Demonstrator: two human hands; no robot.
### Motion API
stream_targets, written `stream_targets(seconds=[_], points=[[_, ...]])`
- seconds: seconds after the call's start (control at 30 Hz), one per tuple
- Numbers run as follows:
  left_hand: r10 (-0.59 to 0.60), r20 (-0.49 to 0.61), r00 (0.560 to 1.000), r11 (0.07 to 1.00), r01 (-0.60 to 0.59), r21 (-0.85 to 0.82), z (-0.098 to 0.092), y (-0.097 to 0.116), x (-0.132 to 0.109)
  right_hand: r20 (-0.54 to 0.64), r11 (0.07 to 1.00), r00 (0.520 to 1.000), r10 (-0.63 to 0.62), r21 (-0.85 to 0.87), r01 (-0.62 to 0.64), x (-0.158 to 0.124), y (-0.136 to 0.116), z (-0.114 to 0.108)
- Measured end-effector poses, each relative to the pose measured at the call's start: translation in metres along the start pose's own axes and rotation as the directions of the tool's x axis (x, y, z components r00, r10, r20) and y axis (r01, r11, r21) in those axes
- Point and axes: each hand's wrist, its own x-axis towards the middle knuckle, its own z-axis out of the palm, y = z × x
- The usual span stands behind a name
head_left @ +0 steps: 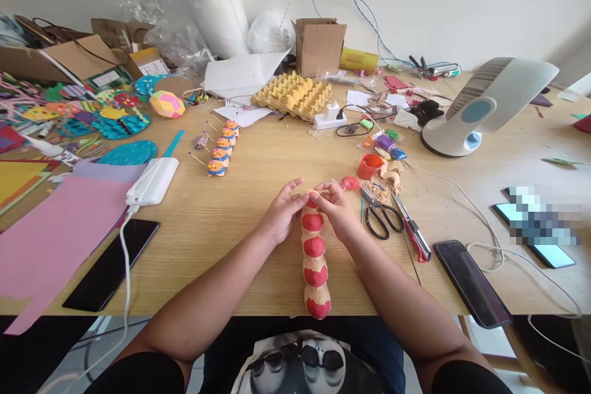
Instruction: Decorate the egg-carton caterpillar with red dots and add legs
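A strip of egg carton cups (315,248) lies lengthwise before me, its near end at the table's edge. Red, soft-looking patches cover the tops of its bumps. At the far end, my left hand (285,210) and my right hand (336,208) pinch the last bump from both sides, thumbs on its red patch. Just past my right hand is a bag of red clay (349,183). Beside it are black-handled scissors (384,215) and a red utility knife (414,231). Farther off stands a finished-looking caterpillar (223,148) in orange and blue, with pins beside it.
Yellow egg trays (295,95) sit at the back near a power strip (330,118). A white fan (480,104) stands right. Phones (473,283) and cables lie on the right; a power bank (153,181), black phone (111,265) and pink paper (60,234) on the left.
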Motion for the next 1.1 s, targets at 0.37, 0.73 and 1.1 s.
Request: stream_targets(seconds=[0.37, 0.73, 1.1], points=[[0.06, -0.014, 0.998, 0.997, -0.059, 0.043, -0.003, 0.003, 0.002, -0.019, 1.0, 1.0, 0.006, 0.012, -0.006, -0.001, -0.002, 0.0], [0.111, 0.024, 0.994, 0.904, -0.111, 0.412, -0.015, 0.011, 0.006, 0.157, 0.996, 0.985, 0.073, -0.062, -0.064, 0.012, -0.004, -0.027], [0.157, 0.185, 0.97, 0.48, -0.239, 0.844, -0.03, 0.012, 0.012, 0.194, 0.893, 0.981, -0.003, -0.44, 0.09, 0.021, 0.006, -0.04]])
